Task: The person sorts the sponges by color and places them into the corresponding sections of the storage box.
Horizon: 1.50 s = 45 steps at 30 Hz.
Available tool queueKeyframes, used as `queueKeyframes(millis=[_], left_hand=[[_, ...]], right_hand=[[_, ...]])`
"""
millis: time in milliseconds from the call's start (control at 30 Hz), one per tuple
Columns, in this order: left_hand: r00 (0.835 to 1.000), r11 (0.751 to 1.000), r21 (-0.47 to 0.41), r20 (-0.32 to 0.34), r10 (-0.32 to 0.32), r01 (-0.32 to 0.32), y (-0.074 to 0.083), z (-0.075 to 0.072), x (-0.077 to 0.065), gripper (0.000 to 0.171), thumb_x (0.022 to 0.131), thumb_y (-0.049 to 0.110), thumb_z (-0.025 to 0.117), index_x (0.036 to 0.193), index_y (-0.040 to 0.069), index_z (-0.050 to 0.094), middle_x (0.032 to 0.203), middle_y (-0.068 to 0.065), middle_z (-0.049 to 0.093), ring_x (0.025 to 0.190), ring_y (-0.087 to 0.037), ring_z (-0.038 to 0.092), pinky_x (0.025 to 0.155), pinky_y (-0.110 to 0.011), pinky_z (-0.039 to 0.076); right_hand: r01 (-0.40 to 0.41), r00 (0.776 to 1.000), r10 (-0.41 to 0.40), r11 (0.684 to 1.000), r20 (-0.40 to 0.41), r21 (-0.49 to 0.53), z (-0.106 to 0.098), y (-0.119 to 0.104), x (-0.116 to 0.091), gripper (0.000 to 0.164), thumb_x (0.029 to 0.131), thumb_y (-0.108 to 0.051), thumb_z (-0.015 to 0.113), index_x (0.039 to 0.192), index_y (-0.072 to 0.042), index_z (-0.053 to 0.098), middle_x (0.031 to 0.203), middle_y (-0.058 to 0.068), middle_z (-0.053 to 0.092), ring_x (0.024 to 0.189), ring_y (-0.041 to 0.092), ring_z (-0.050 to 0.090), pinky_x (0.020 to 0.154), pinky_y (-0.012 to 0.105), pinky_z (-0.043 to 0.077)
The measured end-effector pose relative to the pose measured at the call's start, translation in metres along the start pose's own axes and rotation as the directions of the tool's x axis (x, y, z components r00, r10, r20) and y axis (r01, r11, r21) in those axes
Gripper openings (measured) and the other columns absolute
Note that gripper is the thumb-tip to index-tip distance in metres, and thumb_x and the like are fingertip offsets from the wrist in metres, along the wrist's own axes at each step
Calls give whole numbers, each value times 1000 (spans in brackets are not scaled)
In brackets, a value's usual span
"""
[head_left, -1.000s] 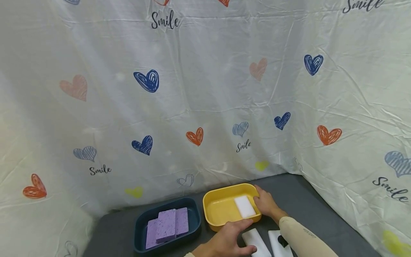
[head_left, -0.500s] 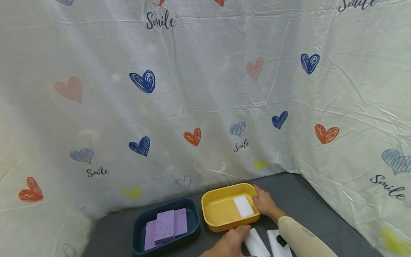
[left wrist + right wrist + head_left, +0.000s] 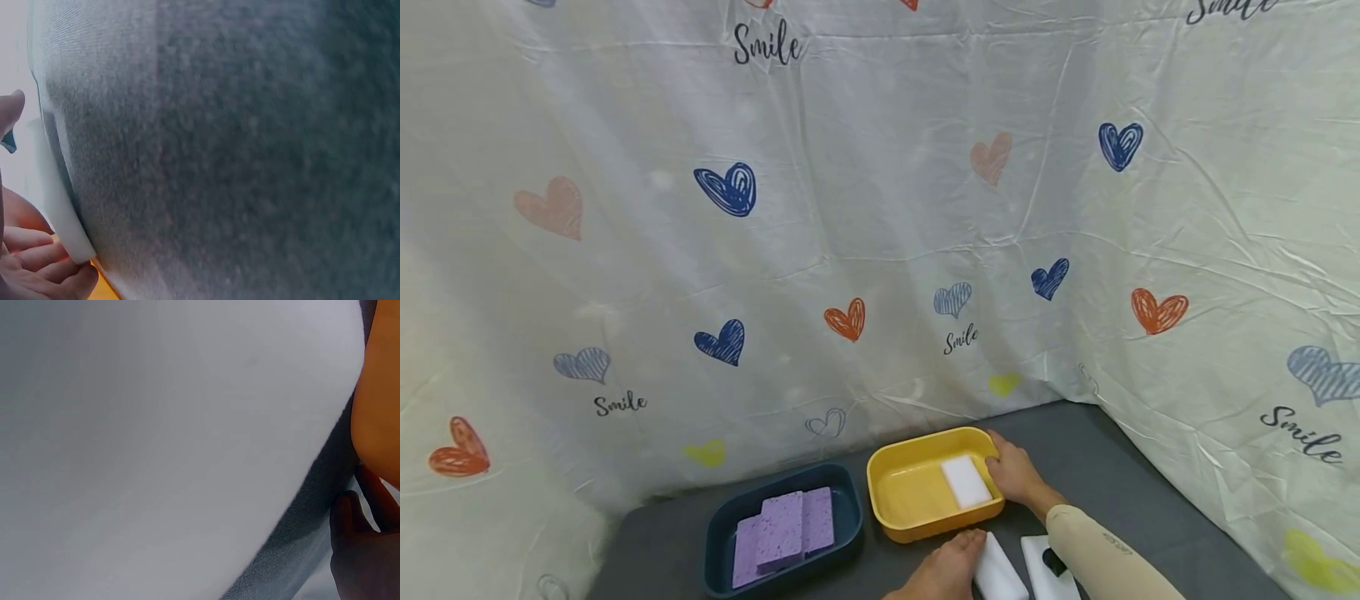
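The right hand [image 3: 1017, 473] grasps the tub [image 3: 902, 496] by its right rim. In front of the tub, the left hand's [image 3: 942, 570] fingers touch the near block [image 3: 1002, 575]; whether they grip it, I cannot tell. The inner block [image 3: 966, 482] lies in the tub; left of the tub, the tray [image 3: 848, 525] holds sponges [image 3: 781, 529].

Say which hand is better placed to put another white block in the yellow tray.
Probably the left hand: its fingers touch a white block just in front of the yellow tray, while the right hand is occupied, holding the tray's end.
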<state>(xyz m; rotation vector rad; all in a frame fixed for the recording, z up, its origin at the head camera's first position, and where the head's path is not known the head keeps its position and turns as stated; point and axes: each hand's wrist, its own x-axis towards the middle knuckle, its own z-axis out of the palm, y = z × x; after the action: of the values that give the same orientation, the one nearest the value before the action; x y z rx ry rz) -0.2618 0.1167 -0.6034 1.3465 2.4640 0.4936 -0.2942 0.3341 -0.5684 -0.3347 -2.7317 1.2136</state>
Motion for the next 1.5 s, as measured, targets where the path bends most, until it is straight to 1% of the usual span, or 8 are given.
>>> queueKeyframes(millis=[200, 467, 800, 1067, 1100, 1300, 1400, 1500], left_hand=[[1000, 998, 69, -16, 10, -9, -28, 32, 20, 100, 83, 60, 92, 159, 7, 54, 157, -6, 62, 142, -13, 60, 113, -31, 55], [999, 993, 115, -27, 25, -21, -22, 32, 18, 101, 83, 59, 92, 158, 5, 54, 157, -8, 62, 143, -15, 59, 116, -32, 53], [999, 995, 101, -49, 13, -8, -17, 33, 14, 96, 86, 58, 90, 159, 5, 55, 157, -7, 62, 143, -16, 60, 115, -32, 54], [994, 994, 104, -101, 53, -42, -25, 41, 12, 99, 86, 66, 86, 162, 11, 53, 159, -2, 61, 142, -11, 60, 109, -29, 56], [990, 993, 104, -123, 76, -63, -23, 38, 9, 99, 87, 67, 84, 162, 11, 52, 159, -3, 60, 143, -12, 59, 110, -30, 56], [993, 997, 44, -100, 65, -61, 25, -17, -25, 95, 90, 51, 89, 164, 7, 48, 165, -8, 54, 150, -15, 53, 119, -31, 50], [987, 992, 56, -103, 121, -116, 21, -17, -25, 97, 91, 51, 88, 166, 7, 45, 167, -9, 53, 151, -16, 52, 118, -32, 51], [966, 974, 90, -140, 217, -206, 7, -8, -21, 100, 92, 53, 86, 168, 6, 41, 168, -11, 51, 153, -18, 51, 118, -33, 51]], right_hand=[[46, 999, -46, 999, -8, -15, 5, 12, 8, 59, 107, -12, 52, 163, 6, 43, 155, 32, 59, 140, 48, 61, 116, 64, 49], [35, 999, -35, 999, 6, -26, 6, 16, 12, 61, 106, -15, 53, 163, 5, 42, 155, 31, 59, 140, 46, 61, 116, 64, 49], [3, 1000, -2, 1000, 22, -20, -4, -6, -5, 58, 109, -8, 50, 164, 7, 39, 160, 31, 53, 147, 47, 55, 121, 64, 44], [40, 999, -40, 999, 2, -7, 4, 13, 9, 61, 106, -11, 51, 163, 7, 42, 158, 31, 56, 144, 47, 58, 120, 64, 45], [43, 999, -43, 999, 1, -6, 4, 14, 9, 61, 106, -11, 51, 163, 7, 42, 157, 32, 56, 143, 47, 58, 119, 65, 45], [46, 999, -46, 998, -4, -39, -1, 2, 0, 57, 106, -7, 51, 161, 10, 43, 154, 35, 57, 138, 48, 62, 116, 64, 49], [60, 998, -60, 997, -5, -38, 1, 5, 1, 58, 106, -7, 50, 160, 11, 43, 153, 35, 58, 138, 48, 61, 116, 64, 49], [82, 997, -82, 996, -11, -30, 1, 4, -1, 57, 105, -7, 51, 159, 12, 45, 151, 36, 59, 137, 50, 62, 115, 65, 49]])
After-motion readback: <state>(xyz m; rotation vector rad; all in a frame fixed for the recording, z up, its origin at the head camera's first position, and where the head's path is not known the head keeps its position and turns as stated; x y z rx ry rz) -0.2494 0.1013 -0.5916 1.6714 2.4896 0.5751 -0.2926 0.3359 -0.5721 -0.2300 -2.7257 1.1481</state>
